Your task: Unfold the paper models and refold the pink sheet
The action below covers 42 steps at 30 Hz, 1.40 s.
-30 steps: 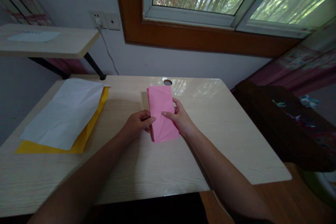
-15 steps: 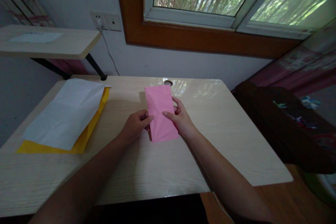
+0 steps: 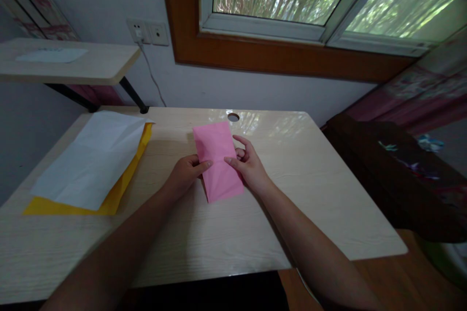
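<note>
A big pale wooden table (image 3: 310, 194) with a shiny top carried everything. By its far left corner lay a large white sheet of paper (image 3: 91, 160) on top of a yellow sheet (image 3: 120, 189) that peeked out under it. A small round hole (image 3: 232, 117) sat by the far edge. Near the middle of the table was a folded pink paper (image 3: 217, 160), long and thin. The left hand (image 3: 186, 174) pinched its left side with thumb on top. The right hand (image 3: 248, 167) pinched its right side the same way. To fold it well, the edges should line up before pressing flat. There were no boxes or bowls to see.
</note>
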Each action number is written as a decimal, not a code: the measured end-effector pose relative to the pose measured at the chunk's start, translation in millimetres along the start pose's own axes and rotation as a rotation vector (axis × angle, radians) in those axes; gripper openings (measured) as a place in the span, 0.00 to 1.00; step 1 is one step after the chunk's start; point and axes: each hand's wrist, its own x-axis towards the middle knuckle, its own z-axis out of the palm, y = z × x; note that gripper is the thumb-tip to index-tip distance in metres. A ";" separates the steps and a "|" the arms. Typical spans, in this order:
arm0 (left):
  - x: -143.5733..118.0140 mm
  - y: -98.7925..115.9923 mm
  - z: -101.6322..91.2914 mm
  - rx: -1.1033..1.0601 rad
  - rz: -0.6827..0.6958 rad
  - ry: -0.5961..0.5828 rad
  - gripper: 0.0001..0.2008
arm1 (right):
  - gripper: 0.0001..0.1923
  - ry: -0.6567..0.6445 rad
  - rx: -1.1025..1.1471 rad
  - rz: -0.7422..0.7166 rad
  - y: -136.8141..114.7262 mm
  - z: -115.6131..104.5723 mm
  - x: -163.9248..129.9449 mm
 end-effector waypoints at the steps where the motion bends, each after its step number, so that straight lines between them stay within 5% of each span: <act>1: 0.0 -0.3 -0.3 0.011 -0.003 0.009 0.17 | 0.41 -0.001 -0.003 -0.001 -0.1 0.1 -0.2; 24: -0.7 3.1 -1.6 0.139 0.029 0.112 0.17 | 0.29 0.011 -0.035 -0.075 7.0 -1.1 0.6; 32: -5.5 1.6 0.0 0.232 0.032 -0.119 0.16 | 0.50 -0.005 0.036 -0.130 -0.8 8.1 -4.1; 36: -7.1 -1.5 -0.6 0.265 0.064 -0.198 0.14 | 0.50 0.020 0.004 -0.136 -1.0 6.2 -3.5; 42: -4.7 -3.7 -0.5 0.227 0.102 -0.154 0.17 | 0.48 -0.025 0.017 -0.074 2.2 4.4 -3.4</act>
